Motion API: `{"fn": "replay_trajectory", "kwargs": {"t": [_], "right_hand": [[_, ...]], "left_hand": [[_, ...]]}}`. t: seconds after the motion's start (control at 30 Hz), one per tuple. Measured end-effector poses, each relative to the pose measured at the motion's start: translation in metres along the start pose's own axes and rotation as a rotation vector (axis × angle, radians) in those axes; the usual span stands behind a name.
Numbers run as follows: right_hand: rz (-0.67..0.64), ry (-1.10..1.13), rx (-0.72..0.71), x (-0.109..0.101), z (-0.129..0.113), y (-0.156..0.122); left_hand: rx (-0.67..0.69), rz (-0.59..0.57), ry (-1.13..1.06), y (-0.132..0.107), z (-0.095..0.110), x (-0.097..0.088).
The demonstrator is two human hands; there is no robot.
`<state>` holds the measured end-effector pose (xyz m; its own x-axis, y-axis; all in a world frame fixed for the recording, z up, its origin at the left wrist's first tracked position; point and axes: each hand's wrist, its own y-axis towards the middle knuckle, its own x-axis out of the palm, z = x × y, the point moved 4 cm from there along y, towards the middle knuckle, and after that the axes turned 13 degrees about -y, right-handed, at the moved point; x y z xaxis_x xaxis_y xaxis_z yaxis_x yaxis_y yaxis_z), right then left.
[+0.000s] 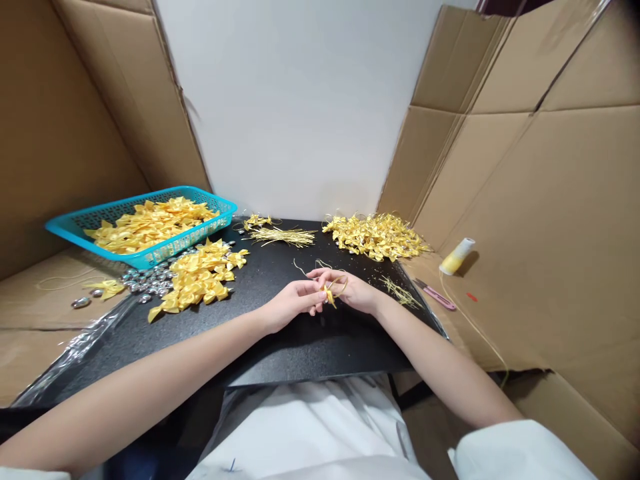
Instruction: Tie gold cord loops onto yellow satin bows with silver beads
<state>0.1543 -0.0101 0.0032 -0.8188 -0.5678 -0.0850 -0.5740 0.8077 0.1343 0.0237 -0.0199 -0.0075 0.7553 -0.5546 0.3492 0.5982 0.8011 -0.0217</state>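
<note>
My left hand (293,301) and my right hand (350,288) meet over the middle of the black board (280,340). Between their fingertips they pinch a small yellow ribbon bow (329,295). A thin gold cord (340,283) loops from the bow around my right fingers. Both hands have their fingers closed on the bow and cord. A loose heap of yellow bows (203,275) lies to the left of my hands. Another heap of bows with gold cords (375,235) lies behind my right hand.
A teal basket (75,230) full of yellow bows stands at the back left, with small silver pieces (150,280) beside it. A bundle of gold cords (283,235) lies at the back. Pink scissors (437,295) and a thread spool (456,256) rest at right. Cardboard walls surround the board.
</note>
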Motion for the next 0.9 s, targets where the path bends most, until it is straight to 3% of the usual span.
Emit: {"fn": "replay_trajectory", "kwargs": {"t": [0.1, 0.17, 0.27, 0.4, 0.5, 0.7, 0.8, 0.9], "right_hand": [[0.144, -0.077, 0.055, -0.007, 0.002, 0.002], [0.226, -0.019, 0.167, -0.015, 0.001, -0.001], [0.23, 0.036, 0.305, -0.026, -0.006, -0.008], [0.313, -0.107, 0.178, -0.04, -0.021, -0.013], [0.35, -0.109, 0.13, -0.041, -0.024, -0.013], [0.294, -0.082, 0.126, -0.037, -0.021, -0.01], [0.291, -0.081, 0.146, -0.038, -0.018, -0.01], [0.179, -0.147, 0.204, -0.031, -0.013, -0.008]], "left_hand": [[0.012, 0.084, -0.01, 0.003, -0.001, -0.005], [0.064, 0.149, 0.008, 0.003, 0.003, -0.008], [0.149, 0.258, 0.099, 0.0, 0.011, -0.011], [0.152, 0.296, 0.175, 0.0, 0.012, -0.013], [0.145, 0.251, 0.192, 0.003, 0.009, -0.013], [0.212, 0.15, 0.245, 0.003, 0.011, -0.012], [0.349, -0.049, 0.475, 0.001, 0.018, -0.004], [0.487, -0.256, 0.802, -0.003, 0.021, 0.005]]}}
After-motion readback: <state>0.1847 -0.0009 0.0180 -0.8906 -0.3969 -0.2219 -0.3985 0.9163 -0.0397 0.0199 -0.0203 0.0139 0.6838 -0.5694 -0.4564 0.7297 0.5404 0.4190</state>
